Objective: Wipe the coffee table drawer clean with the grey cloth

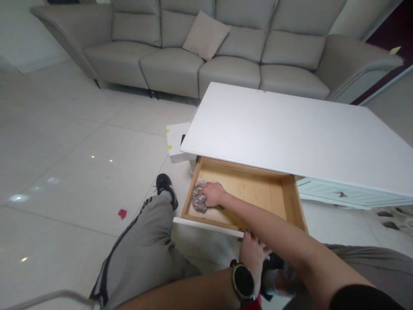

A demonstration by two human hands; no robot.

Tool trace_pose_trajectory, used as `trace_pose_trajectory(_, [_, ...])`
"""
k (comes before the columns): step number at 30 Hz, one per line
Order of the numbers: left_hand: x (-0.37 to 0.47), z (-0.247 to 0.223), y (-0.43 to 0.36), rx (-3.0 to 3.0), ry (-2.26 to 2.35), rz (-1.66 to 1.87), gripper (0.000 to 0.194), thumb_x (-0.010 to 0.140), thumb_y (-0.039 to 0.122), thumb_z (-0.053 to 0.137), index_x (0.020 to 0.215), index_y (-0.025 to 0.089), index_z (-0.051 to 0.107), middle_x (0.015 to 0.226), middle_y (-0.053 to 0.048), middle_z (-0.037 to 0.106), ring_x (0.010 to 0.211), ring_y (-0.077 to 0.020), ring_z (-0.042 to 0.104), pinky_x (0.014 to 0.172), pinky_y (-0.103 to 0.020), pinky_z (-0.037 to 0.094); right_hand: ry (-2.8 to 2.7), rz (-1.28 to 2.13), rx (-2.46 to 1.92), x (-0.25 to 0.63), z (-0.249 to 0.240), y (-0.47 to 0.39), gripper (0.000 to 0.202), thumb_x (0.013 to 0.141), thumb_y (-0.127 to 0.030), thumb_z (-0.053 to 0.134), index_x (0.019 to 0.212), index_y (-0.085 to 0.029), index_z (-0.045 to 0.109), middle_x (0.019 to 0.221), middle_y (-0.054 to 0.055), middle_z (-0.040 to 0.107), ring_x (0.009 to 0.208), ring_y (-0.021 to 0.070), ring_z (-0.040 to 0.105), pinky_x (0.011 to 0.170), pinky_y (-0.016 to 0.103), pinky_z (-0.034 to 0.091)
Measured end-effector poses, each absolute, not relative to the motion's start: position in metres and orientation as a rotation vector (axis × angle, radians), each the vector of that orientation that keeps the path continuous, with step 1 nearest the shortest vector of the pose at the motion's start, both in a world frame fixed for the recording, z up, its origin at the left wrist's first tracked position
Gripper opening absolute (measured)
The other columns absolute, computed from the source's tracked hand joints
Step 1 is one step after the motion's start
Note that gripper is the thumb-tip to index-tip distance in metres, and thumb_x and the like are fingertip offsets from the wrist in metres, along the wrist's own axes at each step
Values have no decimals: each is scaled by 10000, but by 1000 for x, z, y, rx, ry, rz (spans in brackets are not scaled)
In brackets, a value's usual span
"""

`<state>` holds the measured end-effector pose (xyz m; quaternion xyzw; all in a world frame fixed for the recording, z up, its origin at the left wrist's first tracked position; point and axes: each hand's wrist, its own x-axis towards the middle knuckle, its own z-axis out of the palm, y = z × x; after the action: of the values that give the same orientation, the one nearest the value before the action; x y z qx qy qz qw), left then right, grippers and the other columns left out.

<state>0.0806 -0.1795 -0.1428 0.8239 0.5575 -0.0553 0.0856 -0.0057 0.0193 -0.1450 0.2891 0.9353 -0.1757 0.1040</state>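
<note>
A wooden drawer (258,189) with a white front is pulled out of a white coffee table (290,129). Inside its left end, my right hand (213,193) presses on a crumpled grey-and-white patterned cloth (199,202), fingers curled over it. My right forearm reaches across the drawer. Below that arm, my left hand (252,252), with a dark round watch (243,280) at the wrist, grips the drawer front (209,227) near its middle. The forearm partly hides those fingers.
A long grey sofa (174,64) with a beige cushion (206,35) stands behind the table. A white box (177,144) sits on the floor by the table's left end. A small red scrap (122,213) lies on the tiles. My legs flank the drawer.
</note>
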Motion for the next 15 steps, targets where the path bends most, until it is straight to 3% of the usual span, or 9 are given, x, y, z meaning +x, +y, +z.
trace_pose_trajectory(3, [69,-132,-181,2654,1386,-157,345,988,240,486,1154,463,690,1097,32,656,1102,-253,461,876,-463,246,2735,-489,1052,6,-146,43,542,807,-326,604,1341,-408,642,1459,-14,557,1194,285,584,905,411,528])
trace_pose_trajectory(7, [63,-122,-180,2659,1371,-124,342,1025,304,419,1198,464,667,1121,-15,625,1021,-258,451,826,-434,249,2590,-509,1425,28,-152,63,689,822,-349,596,1498,-420,482,1579,-26,434,1236,291,568,981,428,499])
trace_pose_trajectory(11, [66,-123,-179,2662,1397,-96,355,1018,329,433,1239,507,645,1067,-32,600,973,-262,450,800,-431,297,2654,-520,1388,55,-164,50,748,795,-400,633,1522,-410,453,1630,-18,359,1302,327,517,1026,455,473])
trace_pose_trajectory(15, [68,-127,-180,2673,1416,-53,397,1004,321,469,1330,513,590,1085,-48,580,959,-255,457,780,-420,339,2699,-577,1319,100,-174,30,780,783,-393,652,1534,-395,443,1661,-17,302,1328,304,500,1079,447,440])
